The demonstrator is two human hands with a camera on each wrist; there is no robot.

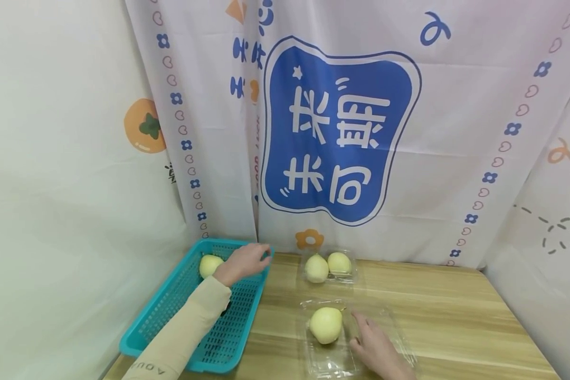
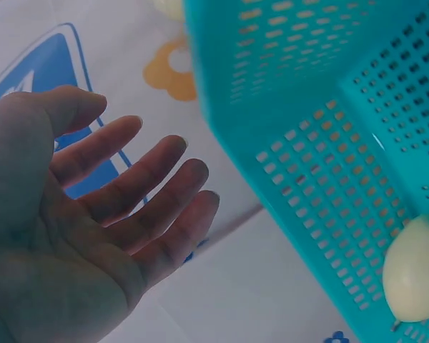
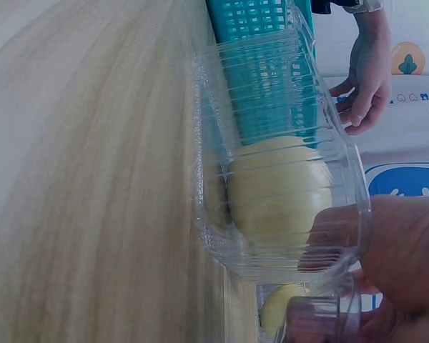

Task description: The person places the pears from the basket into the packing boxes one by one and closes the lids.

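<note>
My left hand [image 1: 249,260] is over the back right rim of the teal basket [image 1: 144,316], its fingers loosely spread and holding nothing. A pale yellow pear [image 1: 209,265] lies in the basket's back left corner; it also shows as a pear [image 2: 415,268] in the left wrist view. My right hand [image 1: 377,345] is at the middle of an opened clear plastic container [image 1: 323,364], thumb and fingers either side of its inner edge. One pear [image 1: 326,325] sits in that container's left half, its stem pointing right.
Behind, against the curtain [image 1: 451,174], stands another clear plastic box [image 1: 350,278] with two pears [image 1: 316,268] inside. The wooden table [image 1: 456,316] extends to the right. White fabric [image 1: 52,184] hangs on the left beside the basket.
</note>
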